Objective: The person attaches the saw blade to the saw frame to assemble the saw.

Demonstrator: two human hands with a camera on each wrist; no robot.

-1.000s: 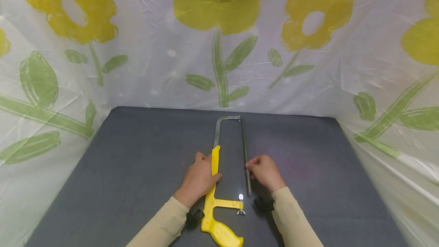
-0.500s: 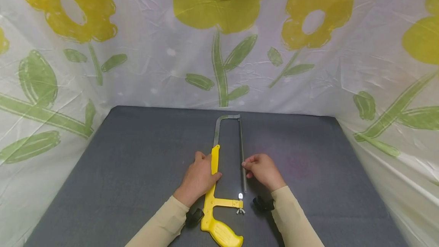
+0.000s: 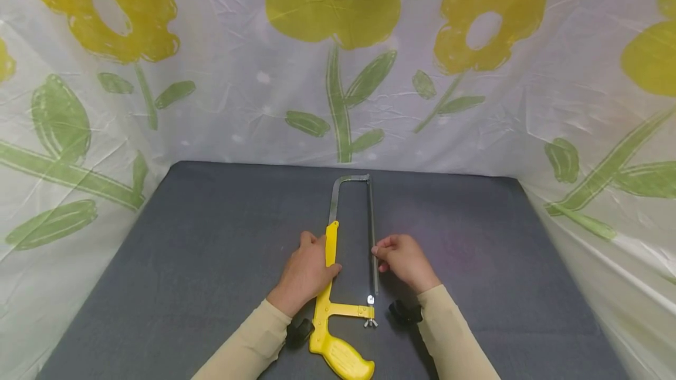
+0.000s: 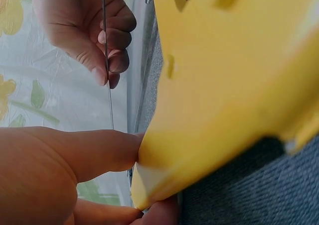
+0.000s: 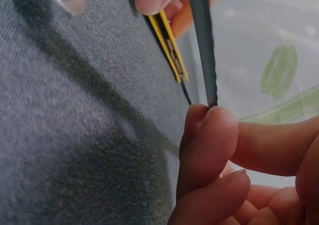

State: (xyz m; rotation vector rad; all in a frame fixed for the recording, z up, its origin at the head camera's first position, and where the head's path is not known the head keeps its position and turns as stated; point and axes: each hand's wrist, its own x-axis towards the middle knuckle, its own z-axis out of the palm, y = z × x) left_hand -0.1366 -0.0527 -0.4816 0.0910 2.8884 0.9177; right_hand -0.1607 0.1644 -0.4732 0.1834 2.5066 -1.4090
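The yellow hacksaw frame (image 3: 331, 245) is finished in a smooth, slightly glossy coat; whether metal or plastic lies beneath cannot be told. The handle (image 3: 348, 359) is marked with shallow grooves. Bare, shiny metal is seen in the front bow (image 3: 334, 204) and the wing nut (image 3: 371, 323). The blade (image 5: 206, 51) is made of thin, dull metal, roughened along one edge. The table (image 3: 475, 339) is covered in matt, woven cloth. The backdrop (image 3: 227, 63) is formed of creased, faintly glossy, plastic-looking sheeting.
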